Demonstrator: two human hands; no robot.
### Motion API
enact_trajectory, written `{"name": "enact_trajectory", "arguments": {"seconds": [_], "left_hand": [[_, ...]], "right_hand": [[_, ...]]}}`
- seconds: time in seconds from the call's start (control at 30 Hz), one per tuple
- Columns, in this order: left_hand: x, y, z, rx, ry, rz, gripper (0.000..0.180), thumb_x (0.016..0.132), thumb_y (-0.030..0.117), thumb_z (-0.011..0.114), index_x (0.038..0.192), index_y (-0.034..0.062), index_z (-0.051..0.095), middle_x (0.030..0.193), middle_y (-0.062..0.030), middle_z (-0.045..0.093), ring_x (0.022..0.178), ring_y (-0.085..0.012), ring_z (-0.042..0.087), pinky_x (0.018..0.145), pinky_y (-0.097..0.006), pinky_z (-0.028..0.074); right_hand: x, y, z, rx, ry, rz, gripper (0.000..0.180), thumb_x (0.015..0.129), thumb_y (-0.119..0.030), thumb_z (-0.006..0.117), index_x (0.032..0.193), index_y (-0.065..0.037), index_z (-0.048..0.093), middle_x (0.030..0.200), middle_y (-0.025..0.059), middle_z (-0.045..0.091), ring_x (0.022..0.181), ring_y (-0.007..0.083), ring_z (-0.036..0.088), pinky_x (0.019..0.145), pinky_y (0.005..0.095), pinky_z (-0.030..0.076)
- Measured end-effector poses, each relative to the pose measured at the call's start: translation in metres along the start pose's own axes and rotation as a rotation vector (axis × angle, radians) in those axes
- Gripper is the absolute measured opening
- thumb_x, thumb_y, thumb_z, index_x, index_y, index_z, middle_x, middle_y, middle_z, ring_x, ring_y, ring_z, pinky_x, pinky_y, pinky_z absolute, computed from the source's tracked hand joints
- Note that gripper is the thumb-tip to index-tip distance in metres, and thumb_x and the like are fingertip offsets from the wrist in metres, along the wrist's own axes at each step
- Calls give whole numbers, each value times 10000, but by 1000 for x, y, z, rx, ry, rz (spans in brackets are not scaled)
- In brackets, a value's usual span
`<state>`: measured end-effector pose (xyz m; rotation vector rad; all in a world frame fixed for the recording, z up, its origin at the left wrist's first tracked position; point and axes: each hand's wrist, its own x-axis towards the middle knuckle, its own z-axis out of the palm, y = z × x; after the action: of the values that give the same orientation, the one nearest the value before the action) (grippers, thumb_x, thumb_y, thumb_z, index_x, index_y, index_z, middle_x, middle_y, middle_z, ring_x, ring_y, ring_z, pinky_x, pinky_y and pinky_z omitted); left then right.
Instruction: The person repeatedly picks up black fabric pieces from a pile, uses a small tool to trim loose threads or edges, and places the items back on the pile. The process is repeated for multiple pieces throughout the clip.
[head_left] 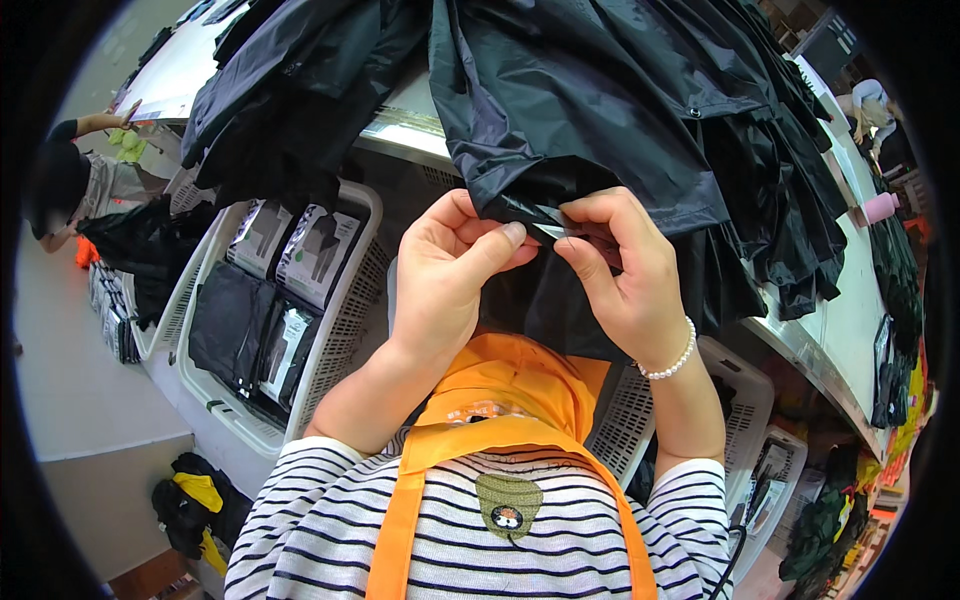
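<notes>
A glossy black garment (590, 110), thin like rainwear, drapes over the table's edge in front of me. My left hand (450, 265) is closed, pinching its lower edge between thumb and fingers. Close beside it, my right hand (628, 275), with a white bead bracelet (672, 357) at the wrist, is closed too, thumb and forefinger near the same edge. Between the two hands a small pale, shiny sliver (551, 229) shows against the cloth. Whether it is a blade, a tag or part of the garment I cannot tell.
White plastic baskets (345, 300) with packed black garments stand left under the table (410, 125); more baskets (735, 425) are at the right. A co-worker (75, 185) stands far left, another (875, 115) far right. Black and yellow clothing (200, 500) lies lower left.
</notes>
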<state>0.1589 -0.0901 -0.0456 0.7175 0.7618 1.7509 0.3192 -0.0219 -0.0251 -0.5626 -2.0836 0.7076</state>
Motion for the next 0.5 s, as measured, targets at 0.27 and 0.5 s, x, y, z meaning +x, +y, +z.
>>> {"name": "enact_trajectory", "arguments": {"seconds": [0.27, 0.5], "left_hand": [[-1, 0, 0, 41, -9, 24, 138, 855, -39, 621, 983, -1, 589, 943, -80, 684, 840, -117, 664, 798, -272, 553], [0, -2, 1, 15, -6, 31, 142, 849, -41, 631, 978, 3, 591, 933, -83, 688, 836, -124, 668, 791, -279, 558]], "right_hand": [[2, -4, -2, 50, -32, 81, 157, 856, -77, 685, 947, 5, 586, 830, 98, 574, 624, 180, 588, 578, 254, 467], [-1, 1, -4, 52, 20, 57, 165, 843, -74, 696, 944, -1, 589, 821, 79, 575, 611, 168, 574, 562, 249, 451]]}}
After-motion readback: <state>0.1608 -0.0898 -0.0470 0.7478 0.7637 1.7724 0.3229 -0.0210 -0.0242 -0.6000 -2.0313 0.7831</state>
